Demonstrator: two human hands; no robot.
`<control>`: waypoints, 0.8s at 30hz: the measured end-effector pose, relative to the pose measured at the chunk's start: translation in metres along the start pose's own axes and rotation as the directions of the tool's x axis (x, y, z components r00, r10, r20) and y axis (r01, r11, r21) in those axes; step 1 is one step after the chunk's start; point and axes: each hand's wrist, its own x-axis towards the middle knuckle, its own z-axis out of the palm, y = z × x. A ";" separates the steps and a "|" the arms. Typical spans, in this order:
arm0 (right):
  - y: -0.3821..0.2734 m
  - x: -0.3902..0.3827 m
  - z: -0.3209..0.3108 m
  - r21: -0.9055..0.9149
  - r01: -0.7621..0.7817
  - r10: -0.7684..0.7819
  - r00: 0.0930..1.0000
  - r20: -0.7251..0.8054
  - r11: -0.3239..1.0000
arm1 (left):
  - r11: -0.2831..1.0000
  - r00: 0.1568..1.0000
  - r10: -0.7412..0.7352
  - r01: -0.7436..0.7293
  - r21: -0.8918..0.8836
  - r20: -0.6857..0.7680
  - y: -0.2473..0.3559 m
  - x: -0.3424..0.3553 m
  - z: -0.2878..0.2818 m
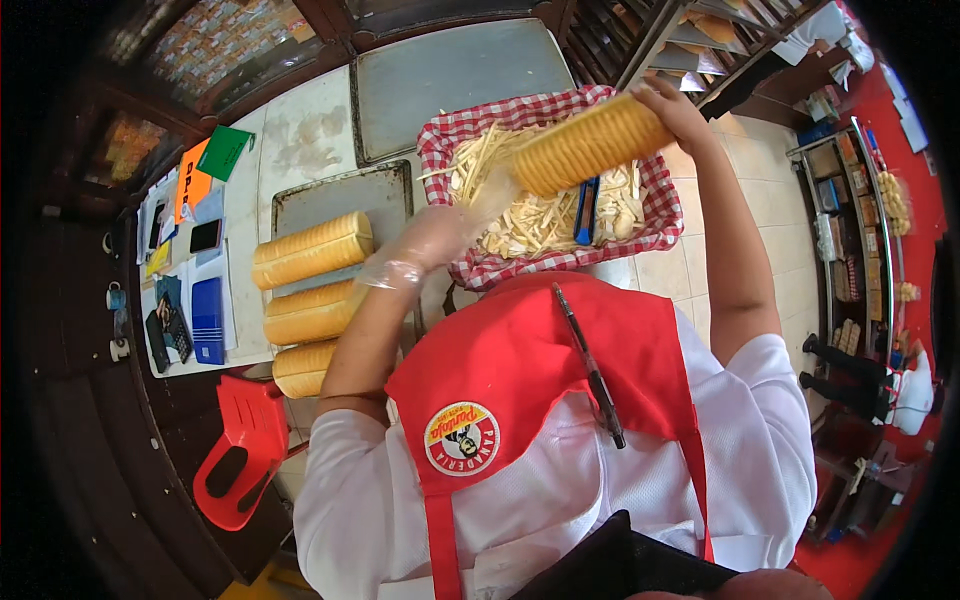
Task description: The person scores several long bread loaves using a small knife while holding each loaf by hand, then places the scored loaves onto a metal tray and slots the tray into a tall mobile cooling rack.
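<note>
My right hand (pixel 672 112) grips a long, ridged golden loaf (pixel 585 145) tilted over a basket lined with red checked cloth (pixel 670 215). Pale cut strips and shavings (pixel 515 236) fill the basket, and a blue box cutter (pixel 586 212) lies on them. My left hand (pixel 440 234), in a clear plastic glove, is at the basket's left side near the loaf's end; its fingers are smeared and I cannot make out whether they hold anything. Three similar loaves (pixel 312 250) lie in a row to the left, by and on a metal tray (pixel 300 200).
Another tray (pixel 450 80) lies behind on the white table (pixel 300 120). Papers, phones (pixel 205 235) and a blue folder (pixel 207 320) lie at the left, above a red plastic chair (pixel 240 450). A shelving rack (pixel 840 220) and a person (pixel 900 390) in white are at right.
</note>
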 end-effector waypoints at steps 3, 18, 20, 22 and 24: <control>0.022 -0.014 -0.006 0.261 -0.194 0.183 0.981 0.065 0.946 | 0.999 0.987 -0.018 0.009 -0.053 -0.160 -0.038 -0.014 -0.010; 0.009 -0.066 0.021 0.147 -0.009 0.022 0.996 -0.091 0.989 | 0.973 -0.139 -0.194 -0.155 -0.172 -0.971 -0.308 0.033 -0.192; -0.004 -0.074 0.023 0.115 0.019 -0.009 0.996 -0.088 0.993 | 0.988 -0.270 -0.105 0.084 -0.132 -0.957 -0.337 0.042 -0.206; -0.013 -0.080 0.028 0.148 0.036 -0.025 0.997 -0.076 0.988 | 0.954 -0.297 -0.219 0.132 -0.268 -0.929 -0.346 0.037 -0.222; -0.016 -0.090 0.029 0.109 0.015 -0.005 0.996 -0.094 0.994 | 0.817 0.006 -0.575 0.055 -0.574 -0.818 -0.259 0.077 -0.225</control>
